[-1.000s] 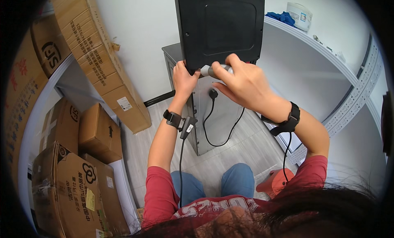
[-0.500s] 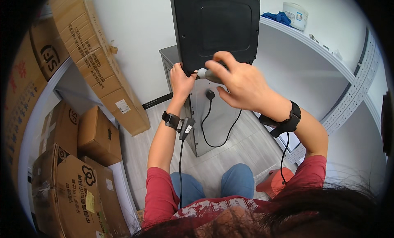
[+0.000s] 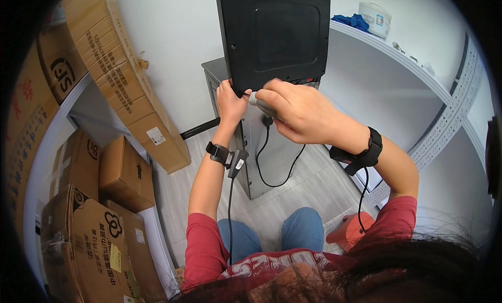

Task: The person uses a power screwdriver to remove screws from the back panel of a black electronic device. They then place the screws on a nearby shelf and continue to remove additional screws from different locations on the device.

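Black panel top is running out of frame | left hand fingers are clamping its lower edge | right hand is closing around a half-hidden grey tool | brown cartons are stacking at left

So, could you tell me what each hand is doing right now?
Left hand: gripping the black panel's lower edge.
Right hand: closed on a grey tool.
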### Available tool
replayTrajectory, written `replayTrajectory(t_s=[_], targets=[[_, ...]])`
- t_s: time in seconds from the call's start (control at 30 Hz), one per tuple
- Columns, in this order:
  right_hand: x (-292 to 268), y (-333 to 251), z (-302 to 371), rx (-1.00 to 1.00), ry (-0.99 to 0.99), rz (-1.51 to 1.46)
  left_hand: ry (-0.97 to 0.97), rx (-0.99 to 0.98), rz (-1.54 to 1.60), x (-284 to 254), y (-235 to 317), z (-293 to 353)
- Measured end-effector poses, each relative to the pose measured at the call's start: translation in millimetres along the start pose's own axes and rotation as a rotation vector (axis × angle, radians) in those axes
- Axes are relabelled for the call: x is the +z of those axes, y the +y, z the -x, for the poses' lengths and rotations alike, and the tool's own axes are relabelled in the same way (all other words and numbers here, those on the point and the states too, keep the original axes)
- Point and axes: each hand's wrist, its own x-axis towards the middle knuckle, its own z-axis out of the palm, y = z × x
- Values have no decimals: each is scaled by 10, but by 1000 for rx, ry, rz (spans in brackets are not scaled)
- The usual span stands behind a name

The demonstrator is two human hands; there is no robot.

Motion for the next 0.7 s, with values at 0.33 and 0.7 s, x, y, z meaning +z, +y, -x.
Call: replayTrajectory(t_s=[0.33,0.7], targets=[[-130,-111,26,183,-63,231,-7,-22,-46,-9,28,-4],[-97,-244,157,274,-156,351,6,-9,-36,15,-11,-8]])
